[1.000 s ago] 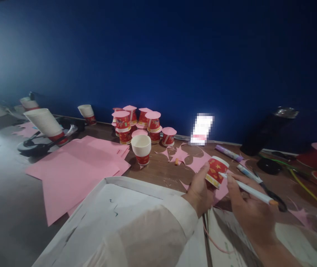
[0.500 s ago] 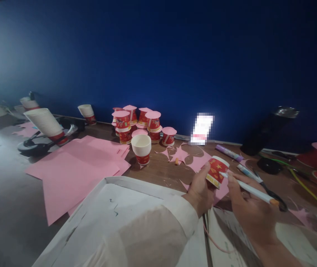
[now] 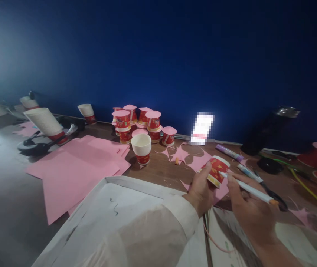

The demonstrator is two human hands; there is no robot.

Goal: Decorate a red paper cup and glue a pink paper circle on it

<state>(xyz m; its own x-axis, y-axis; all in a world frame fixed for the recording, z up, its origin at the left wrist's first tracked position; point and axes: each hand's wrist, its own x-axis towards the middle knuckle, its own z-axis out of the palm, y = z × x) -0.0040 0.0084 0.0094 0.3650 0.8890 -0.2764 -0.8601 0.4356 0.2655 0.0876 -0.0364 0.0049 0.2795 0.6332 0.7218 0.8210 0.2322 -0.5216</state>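
Note:
My left hand (image 3: 202,190) is closed around a red paper cup (image 3: 216,171) with gold print, tilted so that its white end faces up. In my right hand (image 3: 254,207) a white marker (image 3: 254,192) with an orange end is gripped like a pen. The marker's tip meets the printed side of the cup, or comes very close to it. Beneath the cup lie pink paper scraps (image 3: 200,161). Left of my hands a short stack of paper cups (image 3: 141,149) stands upright on the brown table.
Pink-topped red cups (image 3: 153,121) stand stacked by the blue wall. Pink sheets (image 3: 83,159) cover the left, near a tall leaning cup stack (image 3: 45,124). A white box lid (image 3: 114,211) lies in front. A glue stick (image 3: 229,152), black bottle (image 3: 270,129) and lit phone (image 3: 202,128) are behind.
The cup in my left hand has turned slightly, so its gold print sits a little differently under the marker tip. Otherwise both hands stay almost in place.

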